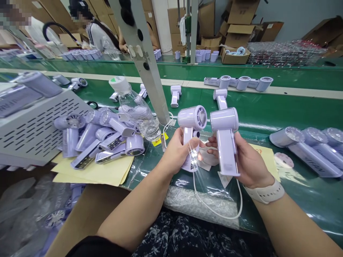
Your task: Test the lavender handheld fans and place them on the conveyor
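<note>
A broad, glossy green worktop (297,109) is stretching across the view; at its left a pale grey, slotted metal box (43,137) is standing; beside it a heap of lilac plastic fans (92,130) is lying on yellow paper sheets (107,177); at centre, above the near edge, two lilac handheld fans are standing upright side by side, drum-shaped heads uppermost; the left hand (174,153) is clamping its fan (189,117) by the handle, thumb across the front; the right hand (252,164) is gripping the other fan (227,148), fingers wrapping behind; a thin white cable (214,214) is looping below both; a small bright light (194,154) is shining on the left fan's handle; good handling probably means keeping both grips steady and the cable slack, so nothing is tugging; the right fan is hiding the cable's far end, so whether it is plugging in there cannot be told; glare is washing out the lit panel; a row of lilac fans (304,153) is running off the right edge.
</note>
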The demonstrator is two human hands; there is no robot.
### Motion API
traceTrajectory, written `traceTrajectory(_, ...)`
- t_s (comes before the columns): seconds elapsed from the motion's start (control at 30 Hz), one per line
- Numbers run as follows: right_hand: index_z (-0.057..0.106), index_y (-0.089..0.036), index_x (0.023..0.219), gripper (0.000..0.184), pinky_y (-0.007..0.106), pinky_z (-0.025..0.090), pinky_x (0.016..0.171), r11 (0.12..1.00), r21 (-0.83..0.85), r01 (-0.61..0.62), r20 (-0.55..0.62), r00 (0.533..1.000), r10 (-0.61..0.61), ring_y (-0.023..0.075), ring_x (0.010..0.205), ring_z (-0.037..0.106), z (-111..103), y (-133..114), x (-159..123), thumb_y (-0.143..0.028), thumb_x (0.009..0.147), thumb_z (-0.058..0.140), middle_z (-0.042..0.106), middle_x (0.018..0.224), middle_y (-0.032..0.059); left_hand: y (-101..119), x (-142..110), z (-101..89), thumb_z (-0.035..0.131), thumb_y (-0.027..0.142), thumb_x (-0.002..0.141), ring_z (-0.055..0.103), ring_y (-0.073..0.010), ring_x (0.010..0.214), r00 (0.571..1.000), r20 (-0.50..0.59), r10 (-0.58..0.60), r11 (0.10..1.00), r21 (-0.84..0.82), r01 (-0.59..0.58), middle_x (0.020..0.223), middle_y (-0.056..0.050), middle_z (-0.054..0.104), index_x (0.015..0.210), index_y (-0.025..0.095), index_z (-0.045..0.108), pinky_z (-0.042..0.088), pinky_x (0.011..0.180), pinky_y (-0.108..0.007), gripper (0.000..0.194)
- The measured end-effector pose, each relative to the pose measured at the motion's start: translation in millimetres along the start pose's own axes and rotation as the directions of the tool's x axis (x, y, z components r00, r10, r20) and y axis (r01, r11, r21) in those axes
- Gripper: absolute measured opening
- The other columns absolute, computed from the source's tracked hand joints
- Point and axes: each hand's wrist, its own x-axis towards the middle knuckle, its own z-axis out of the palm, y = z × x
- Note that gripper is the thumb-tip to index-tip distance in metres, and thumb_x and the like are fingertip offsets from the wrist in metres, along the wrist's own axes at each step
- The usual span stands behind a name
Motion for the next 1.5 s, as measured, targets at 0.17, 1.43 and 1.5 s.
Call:
traceTrajectory(0.17,0.081,-0.026,0.107,0.033,0.043,0.069,0.082,0.999,-0.013,0.036,0.094,0.995,-0.035,0.0275,0.093,0.080,8,7,-10,-0.056,0.095,0.071,0.083,0.112,0.0076,1,-12,1.0,0.055,0.072,0.094,0.069,-0.0175,0.050,0.998,0.032,0.062,0.993,-0.103,-0.059,0.085,-0.003,0.077,0.114,0.025,0.043,0.055,0.045,-0.029,0.053)
traceTrajectory(1.43,0.067,-0.034,0.126,0.031,0.045,0.065,0.081,0.978,-0.066,0.200,-0.121,0.971,-0.207,0.0274,0.099,0.076,8,-7,-7,-0.039,0.096,0.061,0.078,0.107,0.0024,12,-5,-6.6,0.097,0.044,0.069,0.080,-0.0253,0.084,0.981,0.196,0.000,0.997,-0.077,0.015,0.096,-0.008,0.080,0.160,0.022,0.033,0.065,0.073,-0.032,0.113)
traceTrajectory(1.5,0.068,-0.033,0.128,0.033,0.047,0.065,0.079,0.981,-0.057,0.186,-0.132,0.972,-0.192,0.0276,0.091,0.077,6,-4,-7,-0.039,0.097,0.058,0.078,0.104,0.0031,12,-6,-7.5,0.095,0.041,0.073,0.079,-0.0262,0.091,0.980,0.198,-0.013,0.998,-0.052,0.024,0.102,-0.010,0.080,0.159,0.022,0.036,0.064,0.077,-0.033,0.107)
